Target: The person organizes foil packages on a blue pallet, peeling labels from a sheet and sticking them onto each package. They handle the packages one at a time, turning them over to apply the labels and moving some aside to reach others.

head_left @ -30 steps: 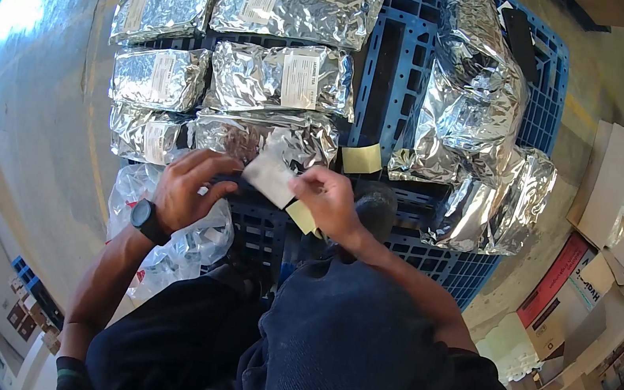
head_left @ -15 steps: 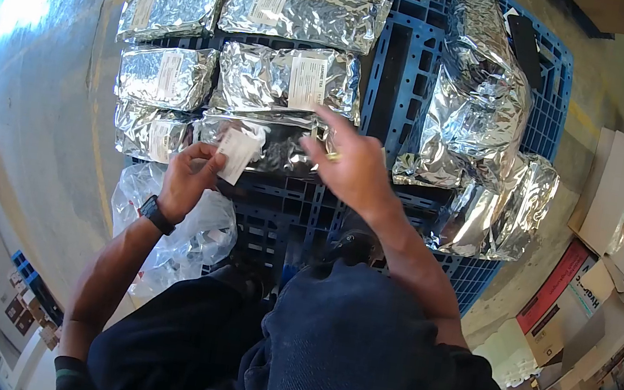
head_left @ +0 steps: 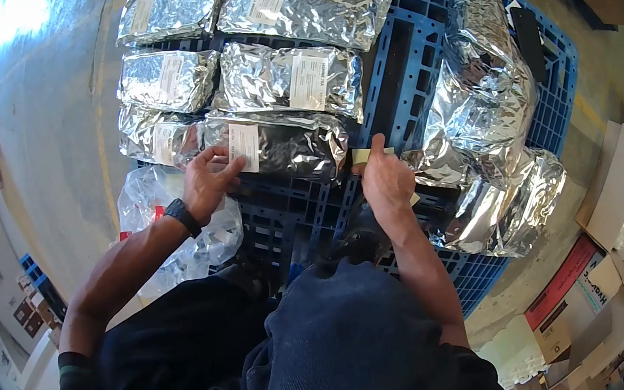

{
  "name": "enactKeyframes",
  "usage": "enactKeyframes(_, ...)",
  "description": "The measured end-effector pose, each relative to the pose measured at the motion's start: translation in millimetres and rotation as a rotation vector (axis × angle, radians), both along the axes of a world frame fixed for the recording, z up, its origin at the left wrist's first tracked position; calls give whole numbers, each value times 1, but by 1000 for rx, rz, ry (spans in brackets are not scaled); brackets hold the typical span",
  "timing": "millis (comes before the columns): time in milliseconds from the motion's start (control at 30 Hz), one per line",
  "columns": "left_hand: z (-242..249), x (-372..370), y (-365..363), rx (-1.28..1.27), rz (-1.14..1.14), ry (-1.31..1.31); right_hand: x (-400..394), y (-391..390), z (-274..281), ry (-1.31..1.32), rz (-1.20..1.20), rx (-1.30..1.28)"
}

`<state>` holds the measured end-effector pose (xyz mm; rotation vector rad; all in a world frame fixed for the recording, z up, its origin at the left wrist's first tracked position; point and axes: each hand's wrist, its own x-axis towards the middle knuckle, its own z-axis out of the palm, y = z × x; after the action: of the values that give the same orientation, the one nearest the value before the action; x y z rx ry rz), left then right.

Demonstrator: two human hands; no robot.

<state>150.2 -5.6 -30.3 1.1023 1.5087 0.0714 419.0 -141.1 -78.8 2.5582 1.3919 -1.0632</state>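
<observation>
The crinkled silver foil pouch [head_left: 287, 146] nearest the person lies flat on the blue plastic slatted pallet [head_left: 394, 63], its surface dark and mirror-like toward the right end. A white rectangular printed label [head_left: 244, 145] sits on its left part, long side running from 12 to 6 o'clock. The left hand [head_left: 210, 181], with a black wristwatch [head_left: 183, 215] on the wrist, lies at the pouch's 7 o'clock corner; its fingers [head_left: 231, 172] are loosely curled and touch the label's lower edge and the foil, closed on nothing that I can tell. The right hand [head_left: 387, 182] rests at the pouch's 3 o'clock end, fingers spread flat over a small pale yellow sheet of backing paper [head_left: 362, 156], pressing rather than gripping it.

At 12 o'clock from this pouch, more labelled silver foil pouches [head_left: 289, 76] lie in two columns. At 2 o'clock, a heap of unlabelled silver foil bags [head_left: 484, 107] is piled loosely. At 7 o'clock, on the grey concrete floor [head_left: 49, 78], a clear plastic bag [head_left: 148, 200] is crumpled; its contents cannot be made out. Flattened brown cardboard boxes [head_left: 616, 190] lie at 3 o'clock.
</observation>
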Motion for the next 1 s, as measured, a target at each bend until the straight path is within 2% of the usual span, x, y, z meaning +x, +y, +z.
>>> enactKeyframes(100,-3,2,-4,77,-66,80,-1,-3,-7,-66,5,25)
enactKeyframes(200,4,12,-3,166,-48,55,1,-7,-9,-27,-12,67)
enactKeyframes(333,-6,5,6,120,-39,17,2,-8,-6,-38,-10,110)
enactKeyframes(400,-5,5,9,285,-183,110,2,-10,-8,-13,11,132)
enactKeyframes(433,-9,1,10,286,-186,110,1,-10,-8,-12,9,133)
enactKeyframes(500,-19,-8,13,454,-360,206,2,-10,-9,-11,1,140)
enactKeyframes(633,-25,-15,14,480,-396,196,3,-12,-10,8,-3,173)
enactKeyframes(700,-23,-11,13,620,-489,206,2,-11,-11,16,-26,184)
enactKeyframes(733,-18,-9,13,620,-489,206,2,-11,-10,16,-27,184)
enactKeyframes(800,-5,-5,14,405,-533,254,2,-10,-7,16,-38,201)
enactKeyframes(833,-3,-6,13,404,-535,255,3,-11,-8,17,-40,200)
enactKeyframes(900,2,-9,11,853,-810,254,3,-12,-11,30,-28,230)
enactKeyframes(933,6,-8,11,853,-815,255,3,-12,-10,32,-32,231)
enactKeyframes(1000,14,-5,10,842,-1046,197,3,-11,-8,43,-41,234)
